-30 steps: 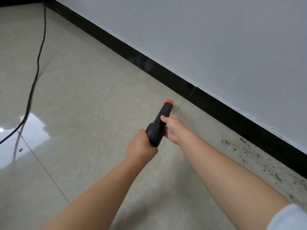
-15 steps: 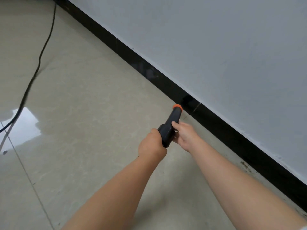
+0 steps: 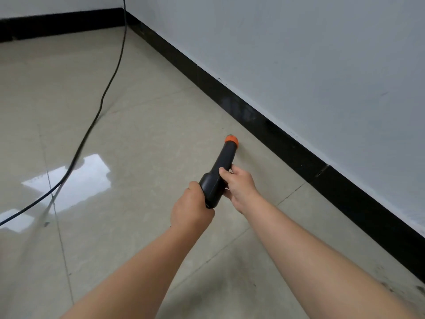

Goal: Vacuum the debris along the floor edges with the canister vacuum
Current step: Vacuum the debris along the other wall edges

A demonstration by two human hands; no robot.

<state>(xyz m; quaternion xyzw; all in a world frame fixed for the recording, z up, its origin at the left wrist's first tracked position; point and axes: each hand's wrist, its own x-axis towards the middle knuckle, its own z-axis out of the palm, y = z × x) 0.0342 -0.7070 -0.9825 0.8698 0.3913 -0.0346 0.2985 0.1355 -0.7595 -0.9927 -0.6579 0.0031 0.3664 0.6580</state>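
Vacuum wand (image 3: 220,171), black with an orange tip, hangs over the floor (image 3: 138,125) near the black baseboard (image 3: 271,125). Left of it a power cord (image 3: 101,104) trails across the tiles and could snag underfoot. The left hand (image 3: 192,209) grips the wand's rear end; the right hand (image 3: 240,186) wraps its middle. Debris (image 3: 388,287) lies at the floor's right edge, easily missed.

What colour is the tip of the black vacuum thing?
Orange. The tip of the vacuum wand shows clearly in the head view.
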